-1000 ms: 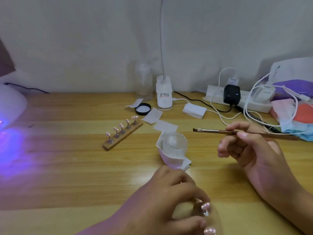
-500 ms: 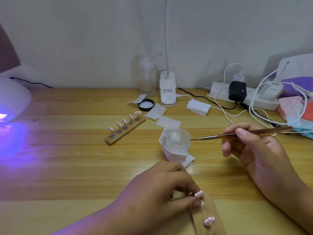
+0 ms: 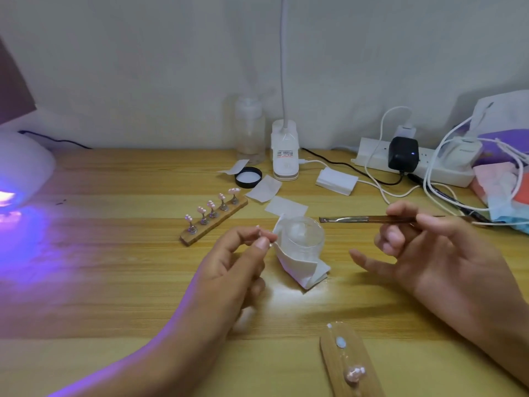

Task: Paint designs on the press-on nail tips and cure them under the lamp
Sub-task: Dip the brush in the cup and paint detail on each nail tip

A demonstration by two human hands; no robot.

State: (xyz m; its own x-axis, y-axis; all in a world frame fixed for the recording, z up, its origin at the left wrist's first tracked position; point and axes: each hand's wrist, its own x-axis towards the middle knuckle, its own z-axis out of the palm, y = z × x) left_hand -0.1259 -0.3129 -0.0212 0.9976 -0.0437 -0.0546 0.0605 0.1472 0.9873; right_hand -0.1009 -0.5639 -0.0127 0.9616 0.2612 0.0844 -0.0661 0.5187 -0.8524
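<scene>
The nail tip (image 3: 264, 234), hard to see, has left the wooden strip (image 3: 333, 365) and is now just left of the jar (image 3: 303, 236), pinched by the left hand (image 3: 229, 270). The right hand (image 3: 429, 253), clamped on the brush (image 3: 372, 219), has lifted it out of the jar, so painting probably begins.

Five pink nail tips (image 3: 211, 204) upright on wooden strip (image 3: 185, 238), curing lamp (image 3: 23, 164) glowing violet far left

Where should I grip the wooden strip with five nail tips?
Pinch the wooden strip by its long edges at the near-left end, low from the left. The nail tips stand raised along its top; a grasp from above could touch them.
</scene>
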